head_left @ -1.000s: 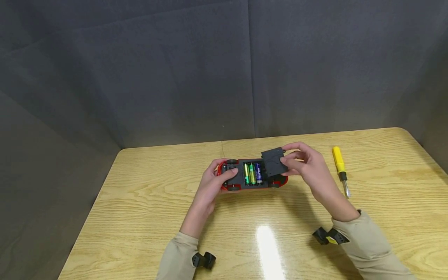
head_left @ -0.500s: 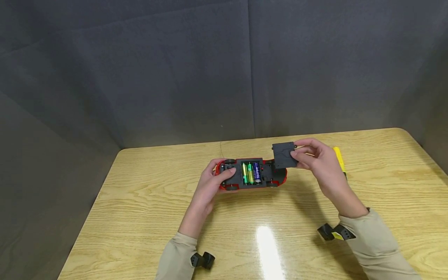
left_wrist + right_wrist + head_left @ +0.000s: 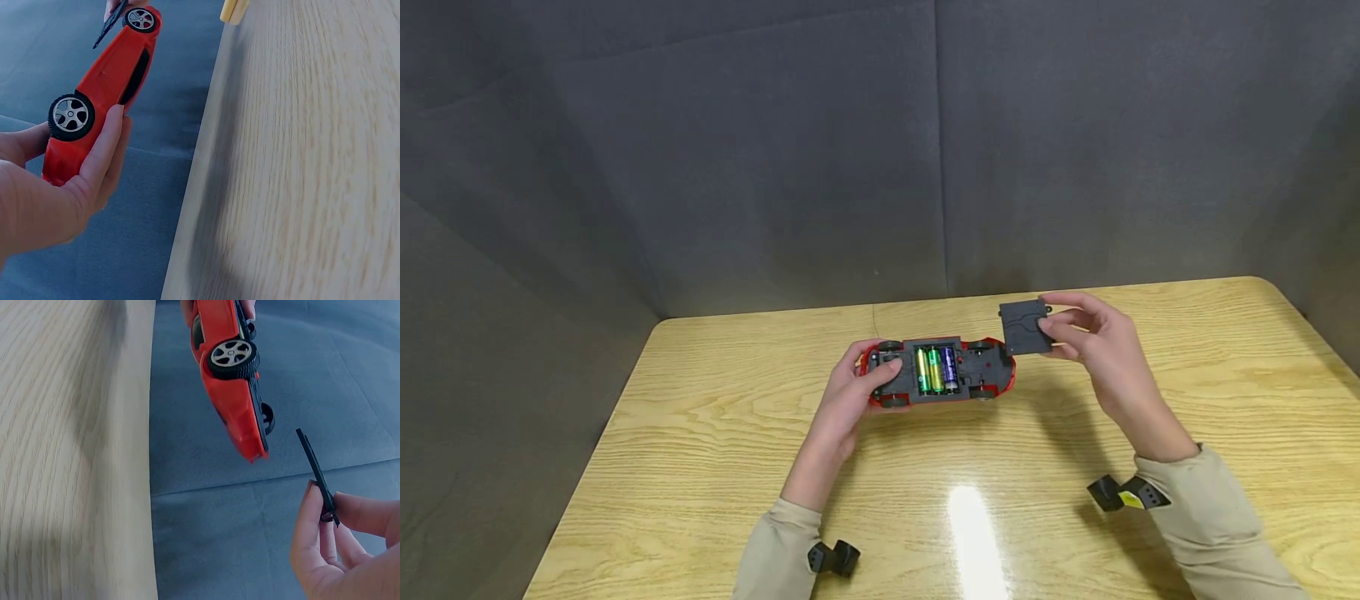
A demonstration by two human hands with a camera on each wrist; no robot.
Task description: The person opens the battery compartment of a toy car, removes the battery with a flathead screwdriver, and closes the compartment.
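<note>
Black cover (image 3: 1024, 327) lifted clear, red car (image 3: 937, 372) steadied

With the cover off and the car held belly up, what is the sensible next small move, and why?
Probably set the battery cover down on the table, to free the right hand. That hand pinches the cover clear of the red toy car, which the left hand holds upside down, and the three batteries lie exposed in their open bay.
</note>
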